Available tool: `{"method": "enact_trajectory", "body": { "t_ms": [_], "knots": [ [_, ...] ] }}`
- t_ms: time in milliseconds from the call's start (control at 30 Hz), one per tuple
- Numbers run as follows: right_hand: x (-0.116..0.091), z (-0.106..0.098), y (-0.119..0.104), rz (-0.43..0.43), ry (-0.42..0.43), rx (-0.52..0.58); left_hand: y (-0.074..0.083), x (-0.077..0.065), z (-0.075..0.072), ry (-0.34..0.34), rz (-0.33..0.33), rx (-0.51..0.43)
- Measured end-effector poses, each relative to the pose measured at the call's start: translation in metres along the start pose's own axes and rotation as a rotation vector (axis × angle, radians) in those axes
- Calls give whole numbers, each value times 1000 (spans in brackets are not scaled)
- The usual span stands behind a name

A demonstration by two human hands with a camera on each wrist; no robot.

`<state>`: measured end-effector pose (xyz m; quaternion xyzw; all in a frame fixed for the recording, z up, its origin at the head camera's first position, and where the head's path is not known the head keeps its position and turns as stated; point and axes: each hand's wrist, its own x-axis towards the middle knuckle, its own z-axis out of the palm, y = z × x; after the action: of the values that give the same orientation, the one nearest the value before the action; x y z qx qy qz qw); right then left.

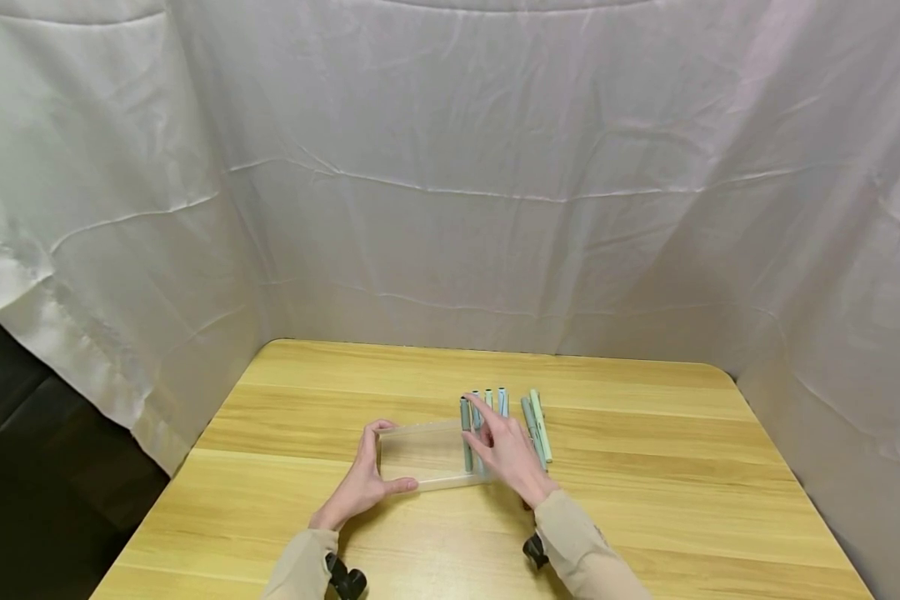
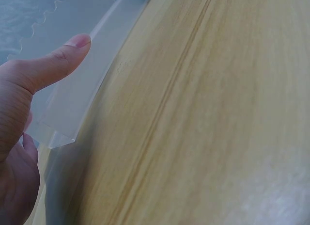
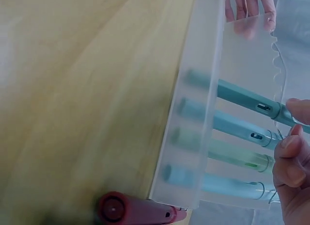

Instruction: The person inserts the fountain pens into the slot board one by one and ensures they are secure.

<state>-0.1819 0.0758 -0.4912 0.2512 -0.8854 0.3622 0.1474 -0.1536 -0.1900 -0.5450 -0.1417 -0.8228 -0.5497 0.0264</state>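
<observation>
A translucent plastic pen case (image 1: 423,454) with a scalloped edge is tilted up off the wooden table. My left hand (image 1: 363,483) grips its left end, the thumb (image 2: 65,60) along the near wall. My right hand (image 1: 508,450) pinches a dark teal pen (image 3: 247,97) by its cap, thumb on one side and fingers on the other. The pen's lower end sits behind the case's frosted wall. Beside it in the case lie a blue pen (image 3: 232,127), a pale green pen (image 3: 232,153) and a light blue pen (image 3: 227,184), roughly parallel.
Right of the case, a grey-green pen (image 1: 534,429) and a light green pen (image 1: 542,425) lie on the table (image 1: 682,500). A dark red pen (image 3: 138,210) is by the case's near right corner. Grey curtains (image 1: 450,250) stand behind the table.
</observation>
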Motion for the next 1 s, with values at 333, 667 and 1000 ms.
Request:
{"method": "enact_trajectory", "body": {
  "t_ms": [333, 667, 1000],
  "knots": [
    [6, -1, 0, 82, -94, -26, 0, 0, 0, -6, -26, 15],
    [8, 0, 0, 58, -84, -35, 0, 0, 0, -5, -36, 18],
    [9, 0, 0, 87, -128, -62, 1, 0, 0, -4, -37, 23]
  ]
}}
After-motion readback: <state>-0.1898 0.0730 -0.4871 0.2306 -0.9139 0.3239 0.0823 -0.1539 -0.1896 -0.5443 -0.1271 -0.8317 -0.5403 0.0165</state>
